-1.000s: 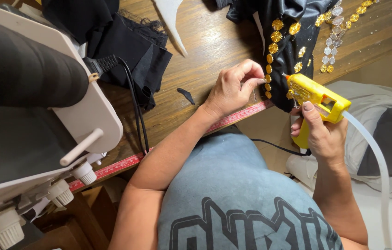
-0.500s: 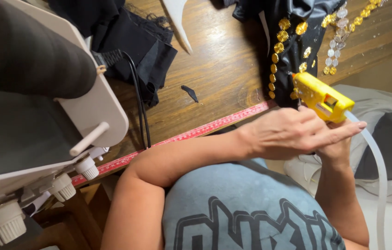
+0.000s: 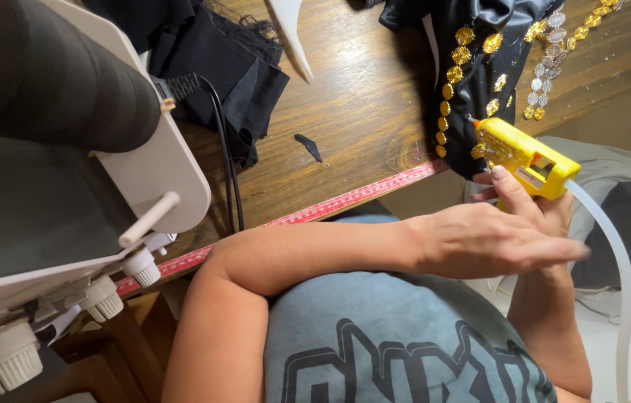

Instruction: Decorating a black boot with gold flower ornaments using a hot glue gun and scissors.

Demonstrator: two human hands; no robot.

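The right hand point(image 3: 535, 216) grips the yellow glue gun point(image 3: 520, 155), nozzle aimed toward ten o'clock at the black sequinned garment point(image 3: 479, 75); the left hand point(image 3: 491, 240), flat and empty, crosses just below at six o'clock.

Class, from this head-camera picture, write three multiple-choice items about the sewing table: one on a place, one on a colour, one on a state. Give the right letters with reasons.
1. Where does the red measuring tape lie?
A. along the wooden table's near edge
B. on the floor
C. over the white sewing machine

2. What colour is the plastic glue gun?
A. blue
B. yellow
C. green

3. How is the glue gun held?
A. lying loose on the table
B. gripped in the right hand
C. gripped in the left hand

Answers: A, the tape follows the edge; B, its body is yellow; B, right-hand fingers wrap it while the left hand is flat and empty.
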